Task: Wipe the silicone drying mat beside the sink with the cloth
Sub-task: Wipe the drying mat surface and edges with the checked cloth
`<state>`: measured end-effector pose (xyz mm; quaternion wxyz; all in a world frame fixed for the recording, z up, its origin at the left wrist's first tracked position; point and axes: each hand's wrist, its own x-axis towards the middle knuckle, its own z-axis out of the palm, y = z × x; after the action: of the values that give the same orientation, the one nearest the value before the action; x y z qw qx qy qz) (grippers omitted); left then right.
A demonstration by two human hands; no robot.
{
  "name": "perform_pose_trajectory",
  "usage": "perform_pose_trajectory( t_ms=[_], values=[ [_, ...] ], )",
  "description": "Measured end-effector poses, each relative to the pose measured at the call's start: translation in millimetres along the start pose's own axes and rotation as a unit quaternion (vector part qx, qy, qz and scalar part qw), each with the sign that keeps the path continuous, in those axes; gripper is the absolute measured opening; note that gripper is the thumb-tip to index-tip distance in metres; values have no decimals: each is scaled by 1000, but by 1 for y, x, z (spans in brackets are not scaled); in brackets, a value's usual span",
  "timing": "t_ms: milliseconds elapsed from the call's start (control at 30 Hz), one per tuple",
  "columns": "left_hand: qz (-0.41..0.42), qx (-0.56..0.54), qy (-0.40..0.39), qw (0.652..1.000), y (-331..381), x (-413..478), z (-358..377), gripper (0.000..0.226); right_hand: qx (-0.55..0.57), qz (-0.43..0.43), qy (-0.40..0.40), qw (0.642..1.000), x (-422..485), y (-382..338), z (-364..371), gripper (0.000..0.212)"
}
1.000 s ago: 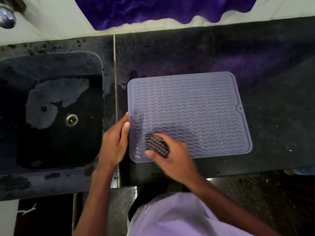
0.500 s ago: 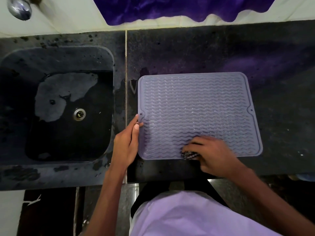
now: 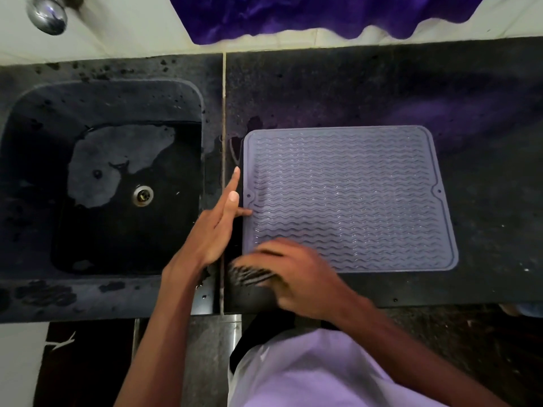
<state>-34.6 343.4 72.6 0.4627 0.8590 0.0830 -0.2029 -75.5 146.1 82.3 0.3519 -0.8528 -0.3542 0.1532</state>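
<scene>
fingers (image 3: 235,183) of the left hand (image 3: 213,230) are held straight and open along the left edge of the mat (image 3: 346,198), laid flat on the counter (image 3: 484,136) beside the sink (image 3: 100,177). the cloth (image 3: 249,274) is gripped by the right hand (image 3: 296,277) at the mat's near-left corner, blurred.

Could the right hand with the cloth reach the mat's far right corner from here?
Probably yes. The right hand holds the cloth at the mat's near left corner, and nothing lies on the mat between it and that corner.
</scene>
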Motion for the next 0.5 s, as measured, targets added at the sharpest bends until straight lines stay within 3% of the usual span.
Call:
perform_pose_trajectory(
  t_ms=[133,233,400,500],
  values=[
    [7,3,18,1000,-2,-4,9,51,-112,121,87,983,-51,49,-42,59],
    [14,2,29,999,-5,-8,14,52,-157,173,46,971,-76,77,-45,60],
    [5,-4,34,999,-9,-9,19,53,-173,163,37,971,-54,58,-7,60],
    [3,-13,28,1000,-8,-7,15,51,-146,115,6,983,-15,32,24,62]
  ],
)
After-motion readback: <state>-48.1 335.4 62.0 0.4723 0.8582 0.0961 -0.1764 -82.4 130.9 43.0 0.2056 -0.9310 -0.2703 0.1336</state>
